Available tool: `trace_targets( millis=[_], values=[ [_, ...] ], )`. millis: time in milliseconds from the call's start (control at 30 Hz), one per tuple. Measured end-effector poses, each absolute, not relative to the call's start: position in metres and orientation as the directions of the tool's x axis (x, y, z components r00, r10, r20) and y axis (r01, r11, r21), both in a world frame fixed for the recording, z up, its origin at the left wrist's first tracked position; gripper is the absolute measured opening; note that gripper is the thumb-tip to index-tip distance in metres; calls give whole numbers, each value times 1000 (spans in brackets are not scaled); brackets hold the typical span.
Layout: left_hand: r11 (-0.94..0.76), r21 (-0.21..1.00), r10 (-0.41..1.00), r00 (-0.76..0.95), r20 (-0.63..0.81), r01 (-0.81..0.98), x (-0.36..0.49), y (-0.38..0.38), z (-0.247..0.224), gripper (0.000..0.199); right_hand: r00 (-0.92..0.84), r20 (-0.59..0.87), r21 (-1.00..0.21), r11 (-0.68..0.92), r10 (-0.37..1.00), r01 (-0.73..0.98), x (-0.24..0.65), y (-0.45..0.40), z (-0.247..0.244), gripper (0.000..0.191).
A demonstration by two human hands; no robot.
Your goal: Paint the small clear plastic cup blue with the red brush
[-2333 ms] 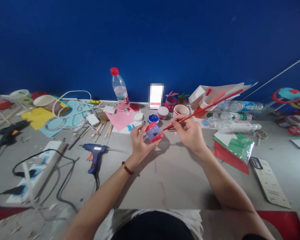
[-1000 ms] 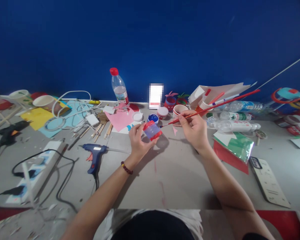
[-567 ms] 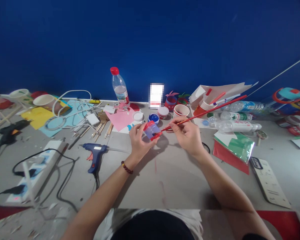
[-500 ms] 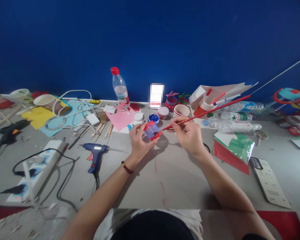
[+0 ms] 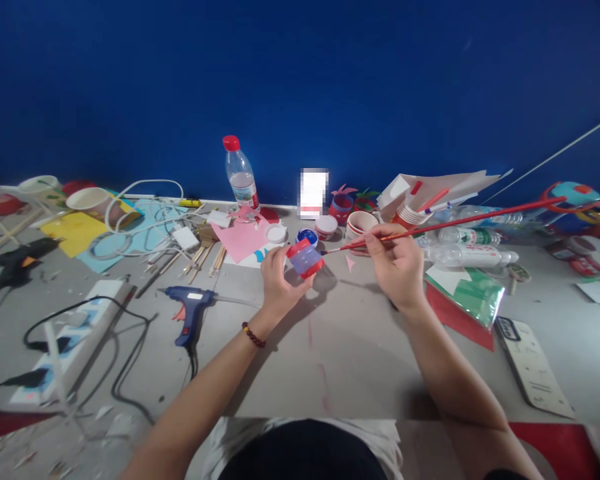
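Observation:
In my left hand (image 5: 281, 275) is a small cup-like piece (image 5: 306, 259), red at both ends with a translucent bluish band round its middle, held tilted above the table. My right hand (image 5: 397, 267) pinches a long red paintbrush (image 5: 445, 223) whose handle points up to the right. The brush's dark tip is right beside the piece's upper right side; whether it touches I cannot tell. Just behind the piece stands an uncapped jar of blue paint (image 5: 307, 236). A lidded paint jar (image 5: 326, 227) and a paper cup (image 5: 362, 227) are close by.
A blue glue gun (image 5: 193, 310) with its cord and a power strip (image 5: 75, 343) lie to the left. Toward the back stands a red-capped bottle (image 5: 241, 177) near pink paper (image 5: 240, 237). Plastic bottles (image 5: 473, 255), green wrapped sheets (image 5: 473, 297) and a phone (image 5: 533, 367) are on the right.
My right hand has moved to the right with the paintbrush, drawing its tip from the front of the piece to its right side. My left hand has turned the piece slightly.

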State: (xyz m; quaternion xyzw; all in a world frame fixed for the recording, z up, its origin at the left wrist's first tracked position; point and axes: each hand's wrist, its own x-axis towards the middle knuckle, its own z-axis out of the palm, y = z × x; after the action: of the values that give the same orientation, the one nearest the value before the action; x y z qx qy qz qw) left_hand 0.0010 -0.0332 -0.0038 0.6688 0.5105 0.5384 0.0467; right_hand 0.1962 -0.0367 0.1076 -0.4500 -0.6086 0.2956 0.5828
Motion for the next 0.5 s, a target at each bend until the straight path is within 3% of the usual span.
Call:
trace_targets(
  millis=[167, 500],
  values=[
    [-472, 701, 779, -120, 616, 534, 3, -34, -7, 70, 103, 416, -904, 398, 903, 158, 205, -36, 110, 20],
    [-540, 654, 764, -18, 645, 529, 8, -36, -2, 68, 84, 407, -912, 400, 910, 88, 219, -36, 111, 17]
  ],
)
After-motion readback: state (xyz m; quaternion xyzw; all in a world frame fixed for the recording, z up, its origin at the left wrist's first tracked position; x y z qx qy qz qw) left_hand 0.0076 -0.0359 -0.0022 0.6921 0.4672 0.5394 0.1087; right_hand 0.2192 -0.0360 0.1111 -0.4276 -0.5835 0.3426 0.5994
